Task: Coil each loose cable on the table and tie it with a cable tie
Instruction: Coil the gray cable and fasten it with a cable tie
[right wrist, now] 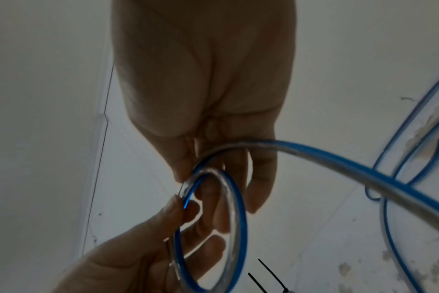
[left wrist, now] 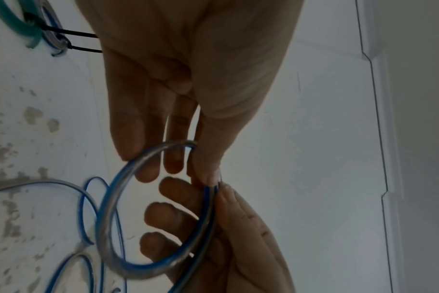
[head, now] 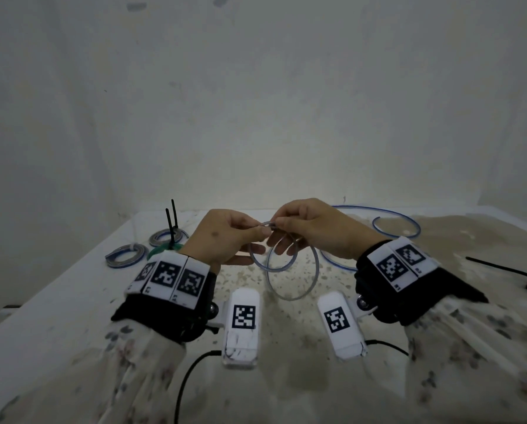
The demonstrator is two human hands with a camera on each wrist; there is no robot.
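Note:
A clear cable with a blue core point(head: 289, 272) hangs in two loops above the table point(head: 72, 301). Both hands pinch the top of the loops together. My left hand point(head: 256, 231) holds it between thumb and forefinger, and my right hand point(head: 282, 224) pinches it right beside that. In the left wrist view the loop point(left wrist: 108, 208) curves under my left hand point(left wrist: 206, 178). In the right wrist view my right hand point(right wrist: 188, 176) grips the loop point(right wrist: 240, 218), and the cable's free length point(right wrist: 364, 170) trails right. That loose length point(head: 396, 220) lies on the table behind my right wrist.
Two tied coils point(head: 165, 236) point(head: 124, 256) and a green coil point(head: 161, 249) lie at the left, with black tie tails point(head: 170, 223) sticking up. A loose black cable tie point(head: 506, 270) lies at the right. A wall stands behind the table.

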